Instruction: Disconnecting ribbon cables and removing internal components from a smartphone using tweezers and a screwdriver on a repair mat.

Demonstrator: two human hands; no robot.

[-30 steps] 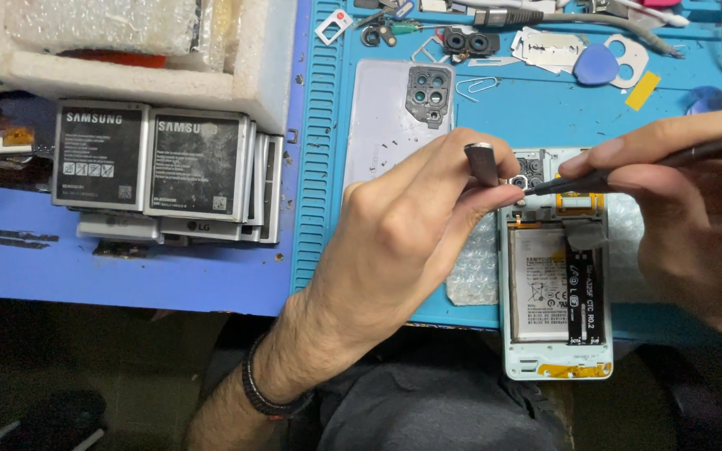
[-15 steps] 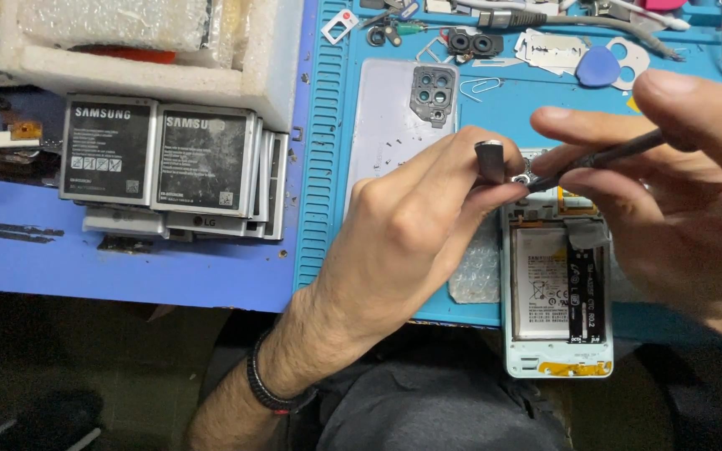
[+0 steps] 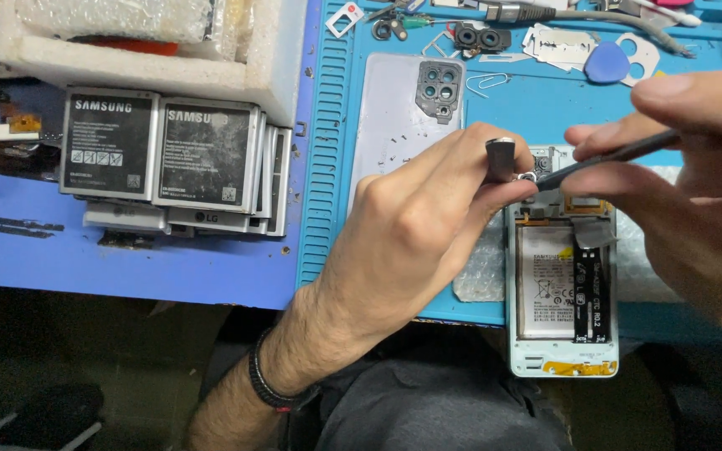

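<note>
My left hand (image 3: 415, 238) pinches a small dark metal part (image 3: 500, 157) between thumb and fingertips, raised above the top end of an opened phone (image 3: 561, 284). My right hand (image 3: 695, 184) grips a thin black tool (image 3: 607, 159) whose tip touches the small part. The phone lies back-off on the blue mat (image 3: 336, 167), showing its white battery and a black flex cable. Its pale rear cover (image 3: 399, 117), with a dark camera frame, lies flat on the mat behind my left hand.
Several flat phone batteries (image 3: 165, 159) are stacked at the left on the blue table. A white foam box (image 3: 160, 50) stands behind them. Small parts, a paper clip, a blue pick (image 3: 607, 63) and a cable lie along the mat's far edge.
Both hands and the small part have shifted slightly; the right hand has come closer and higher over the phone, its tool tip still at the part.
</note>
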